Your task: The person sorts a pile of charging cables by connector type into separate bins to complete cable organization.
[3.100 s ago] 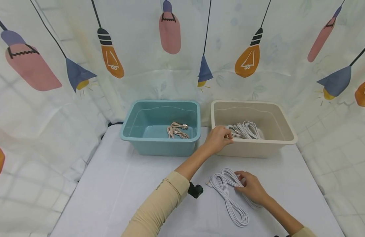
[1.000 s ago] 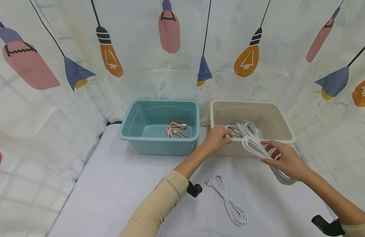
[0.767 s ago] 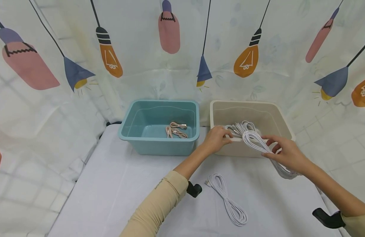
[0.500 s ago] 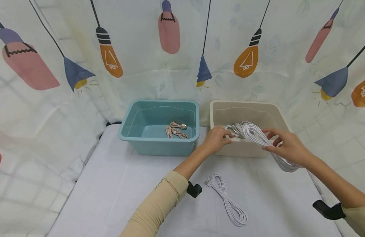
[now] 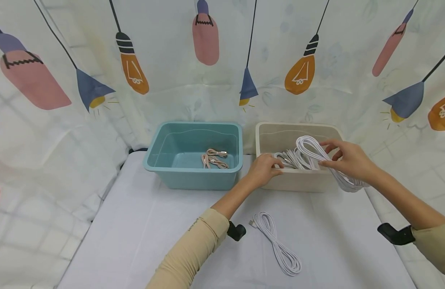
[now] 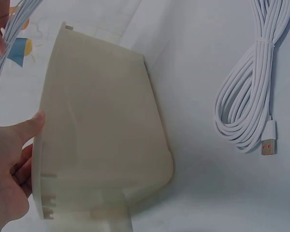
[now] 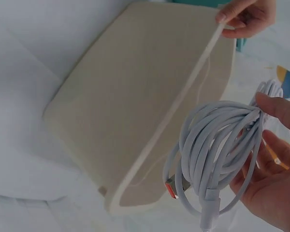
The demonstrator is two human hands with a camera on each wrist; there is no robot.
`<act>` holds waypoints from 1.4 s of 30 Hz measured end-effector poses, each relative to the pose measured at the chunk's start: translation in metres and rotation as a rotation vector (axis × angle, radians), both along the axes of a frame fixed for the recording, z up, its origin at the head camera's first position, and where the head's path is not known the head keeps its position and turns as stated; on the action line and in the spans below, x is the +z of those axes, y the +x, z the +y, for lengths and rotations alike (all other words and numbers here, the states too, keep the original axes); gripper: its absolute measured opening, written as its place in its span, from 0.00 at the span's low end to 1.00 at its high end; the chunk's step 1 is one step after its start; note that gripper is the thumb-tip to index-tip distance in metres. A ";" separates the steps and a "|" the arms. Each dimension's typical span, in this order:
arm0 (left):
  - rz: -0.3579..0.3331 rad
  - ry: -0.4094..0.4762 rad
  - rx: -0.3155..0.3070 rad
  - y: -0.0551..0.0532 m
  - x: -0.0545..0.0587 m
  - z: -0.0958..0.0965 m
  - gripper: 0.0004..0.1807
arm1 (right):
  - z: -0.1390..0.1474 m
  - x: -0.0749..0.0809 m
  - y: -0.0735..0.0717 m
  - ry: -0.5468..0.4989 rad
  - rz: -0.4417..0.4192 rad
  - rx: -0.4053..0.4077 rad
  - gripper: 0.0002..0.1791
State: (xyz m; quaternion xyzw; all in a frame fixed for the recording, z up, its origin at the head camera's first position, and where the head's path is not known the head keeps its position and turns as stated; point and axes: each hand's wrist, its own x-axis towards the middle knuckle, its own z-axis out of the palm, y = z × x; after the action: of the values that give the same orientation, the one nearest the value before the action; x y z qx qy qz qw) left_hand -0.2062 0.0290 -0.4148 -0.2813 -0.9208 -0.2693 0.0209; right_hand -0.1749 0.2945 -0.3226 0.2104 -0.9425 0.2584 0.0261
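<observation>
My right hand [image 5: 350, 161] holds a coiled white USB cable [image 5: 311, 147] over the front right part of the beige bin [image 5: 298, 181]. Two connectors show at the lower end of this coil in the right wrist view, one with a red insert. With its thumb outside and fingers inside, my left hand [image 6: 7, 169] grips the bin's front left rim. Several white cables [image 5: 298, 159] lie in the beige bin, partly hidden by its front wall. Another bundled white USB cable [image 5: 276, 243] rests on the table in front.
Left of the beige bin stands a blue-green bin [image 5: 193, 178] with a few beige-pink cables [image 5: 215, 159] inside. Both bins are at the back of the white-covered table [image 5: 154, 233], close to a hanging curtain [image 5: 222, 96] printed with lamps.
My right hand has lifted one coiled cable off the table, carried it to the beige bin and raised it above the rim. My left hand has stayed at the rim.
</observation>
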 end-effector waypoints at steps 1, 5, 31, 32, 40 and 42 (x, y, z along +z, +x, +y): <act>0.001 -0.001 -0.001 0.000 0.000 0.000 0.11 | -0.001 0.002 -0.002 0.001 -0.006 -0.002 0.32; 0.005 -0.005 -0.001 0.001 0.001 0.000 0.11 | -0.005 0.009 -0.012 0.017 -0.008 -0.007 0.32; -0.005 -0.015 -0.002 0.003 0.004 -0.001 0.11 | -0.025 0.021 -0.080 0.098 -0.114 -0.034 0.31; -0.004 -0.016 -0.002 0.003 0.004 -0.001 0.11 | -0.025 0.021 -0.082 0.105 -0.116 -0.033 0.31; 0.007 -0.011 -0.014 0.001 0.003 -0.002 0.10 | -0.029 0.022 -0.091 0.089 -0.148 -0.057 0.33; 0.010 -0.009 -0.018 0.000 0.002 -0.002 0.10 | -0.030 0.023 -0.091 0.077 -0.156 -0.070 0.34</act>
State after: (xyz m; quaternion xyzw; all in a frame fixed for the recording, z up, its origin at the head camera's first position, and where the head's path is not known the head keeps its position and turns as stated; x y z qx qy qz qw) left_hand -0.2058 0.0275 -0.4128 -0.2912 -0.9193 -0.2639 0.0217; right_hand -0.2659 0.2641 -0.2994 0.1575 -0.9577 0.2365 -0.0465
